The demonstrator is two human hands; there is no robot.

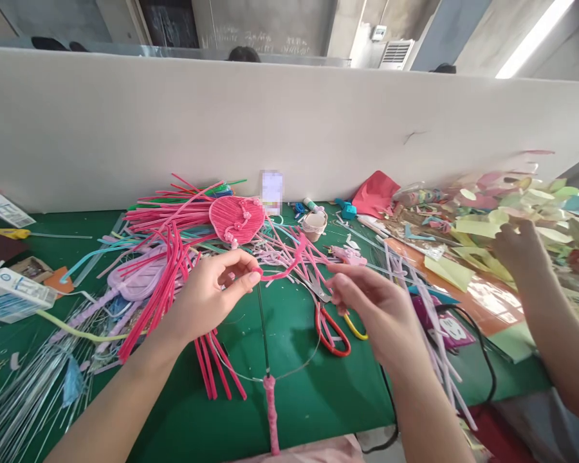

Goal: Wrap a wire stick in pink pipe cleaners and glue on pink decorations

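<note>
My left hand [217,292] pinches a bright pink pipe cleaner [284,273] between thumb and forefinger. Its free part curves right and bends upward in the gap between my hands. Curled fingers close my right hand [374,308]; whatever its fingertips hold is too small to make out. Below both hands a thin wire loop [296,373] with a dark straight stem rises from a pink wrapped handle [271,415], near the table's front edge. Red-handled scissors [332,334] lie beside my right hand, blades partly hidden by it. A bundle of pink pipe cleaners [166,283] lies by my left wrist.
A round pink fan shape [236,220] and a lilac one [137,276] lie on the green table [183,418]. Loose wires [33,386] spread at left. Another person's hand [523,251] touches paper scraps at right. A pale partition [289,122] stands behind.
</note>
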